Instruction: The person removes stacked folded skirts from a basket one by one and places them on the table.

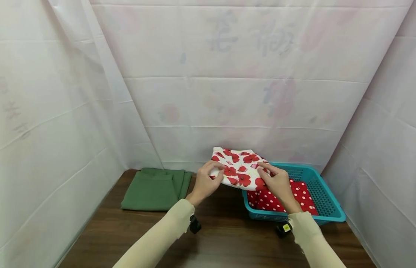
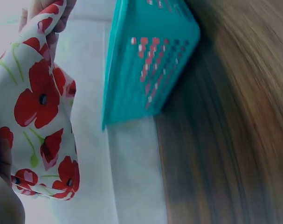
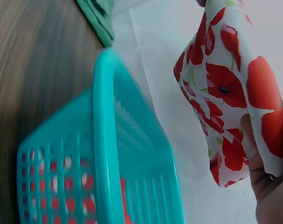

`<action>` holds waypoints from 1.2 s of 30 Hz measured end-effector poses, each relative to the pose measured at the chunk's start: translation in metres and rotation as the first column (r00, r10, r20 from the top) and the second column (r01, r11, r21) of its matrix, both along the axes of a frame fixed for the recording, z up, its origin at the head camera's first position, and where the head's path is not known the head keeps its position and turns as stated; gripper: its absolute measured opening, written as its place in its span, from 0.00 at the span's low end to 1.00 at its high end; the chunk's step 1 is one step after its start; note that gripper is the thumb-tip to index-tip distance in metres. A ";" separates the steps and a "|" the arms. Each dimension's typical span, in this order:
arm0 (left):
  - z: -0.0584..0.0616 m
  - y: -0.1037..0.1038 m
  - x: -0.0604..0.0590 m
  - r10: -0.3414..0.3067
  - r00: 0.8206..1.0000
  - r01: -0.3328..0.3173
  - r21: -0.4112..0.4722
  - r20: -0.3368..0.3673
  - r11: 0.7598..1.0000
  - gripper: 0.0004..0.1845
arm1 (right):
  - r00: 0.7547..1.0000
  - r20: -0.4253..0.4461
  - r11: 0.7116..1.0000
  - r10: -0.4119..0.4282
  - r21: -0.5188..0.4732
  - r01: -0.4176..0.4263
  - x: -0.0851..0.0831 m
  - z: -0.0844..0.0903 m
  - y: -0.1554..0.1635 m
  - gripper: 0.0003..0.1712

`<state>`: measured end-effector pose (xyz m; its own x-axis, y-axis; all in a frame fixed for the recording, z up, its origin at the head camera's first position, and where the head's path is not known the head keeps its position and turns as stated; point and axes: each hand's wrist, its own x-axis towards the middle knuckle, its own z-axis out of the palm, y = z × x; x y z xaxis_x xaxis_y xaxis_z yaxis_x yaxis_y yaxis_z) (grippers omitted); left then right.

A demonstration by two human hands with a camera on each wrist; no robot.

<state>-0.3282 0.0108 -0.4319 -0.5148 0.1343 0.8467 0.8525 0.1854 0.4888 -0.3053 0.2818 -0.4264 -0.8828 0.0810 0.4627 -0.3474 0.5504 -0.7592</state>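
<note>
A white cloth with red poppies (image 1: 239,166) hangs in the air above the left edge of a teal basket (image 1: 325,203). My left hand (image 1: 208,180) pinches its left side and my right hand (image 1: 277,181) pinches its right side. The poppy cloth (image 2: 36,107) fills the left of the left wrist view, with the basket (image 2: 150,56) beyond it. In the right wrist view the cloth (image 3: 227,88) hangs over the basket (image 3: 104,163), my fingers (image 3: 272,186) curled on its edge. A red cloth with white dots (image 1: 278,199) lies folded in the basket.
A folded green cloth (image 1: 155,188) lies on the brown wooden table (image 1: 224,238) at the back left. White sheeting (image 1: 228,93) walls in the table on three sides. The basket stands at the back right.
</note>
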 end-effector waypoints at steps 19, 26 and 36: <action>-0.055 -0.099 -0.017 0.230 0.971 -0.229 -0.026 0.071 0.973 0.07 | 0.999 -0.040 0.995 -0.002 -0.096 -0.002 -0.039 -0.040 -0.122 0.15; -0.093 -0.104 -0.016 0.217 0.973 -0.206 -0.136 0.074 0.969 0.06 | 0.997 -0.059 0.995 -0.040 -0.091 0.035 -0.033 -0.079 -0.128 0.18; -0.130 -0.091 -0.008 0.250 0.932 -0.159 -0.323 0.261 0.933 0.10 | 0.995 0.049 0.996 -0.090 -0.019 0.091 -0.028 -0.130 -0.117 0.21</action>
<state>-0.3361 -0.0804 -0.5617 -0.7759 0.2166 0.5925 0.6069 0.5127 0.6074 -0.3329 0.1647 -0.5565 -0.8925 0.1712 0.4174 -0.2597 0.5615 -0.7857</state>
